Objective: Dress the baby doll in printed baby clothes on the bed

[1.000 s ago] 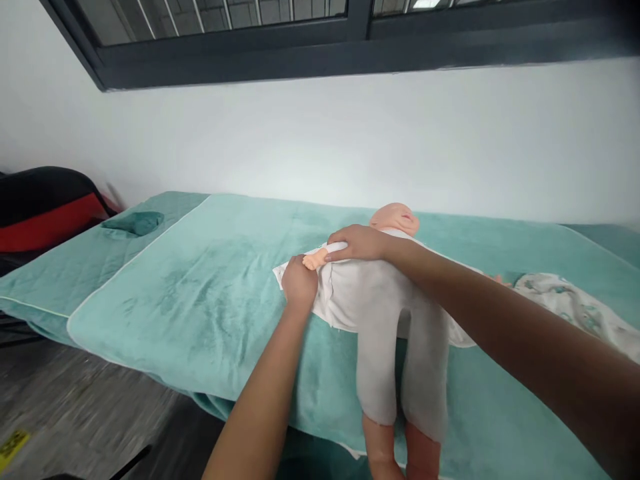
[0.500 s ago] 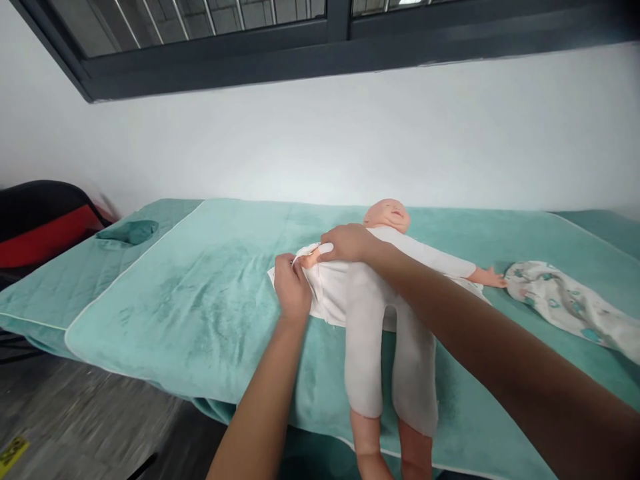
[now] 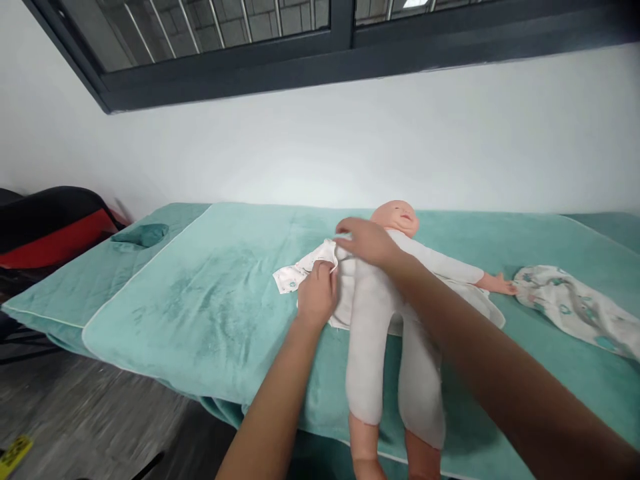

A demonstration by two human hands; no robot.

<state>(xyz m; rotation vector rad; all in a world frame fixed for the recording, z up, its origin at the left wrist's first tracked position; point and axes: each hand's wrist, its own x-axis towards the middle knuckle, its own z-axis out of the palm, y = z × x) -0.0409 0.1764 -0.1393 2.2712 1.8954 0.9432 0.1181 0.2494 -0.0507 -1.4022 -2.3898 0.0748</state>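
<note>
A baby doll in a white one-piece suit lies on its back on a teal towel. Under it is a white printed garment, spread out to the left. My left hand is closed on that garment's edge at the doll's side. My right hand reaches across the doll's chest and pinches the garment near its shoulder. The doll's arm on that side is hidden under the cloth; its other arm stretches out to the right.
A crumpled printed cloth lies on the towel at the right. A small dark green folded cloth sits at the far left. A black and red object stands past the table's left end. A white wall runs behind.
The doll's small hand, seen poking from the sleeve a second ago, is now covered. My left hand has shifted right toward the doll's body, and my right hand has lifted the garment at the shoulder.
</note>
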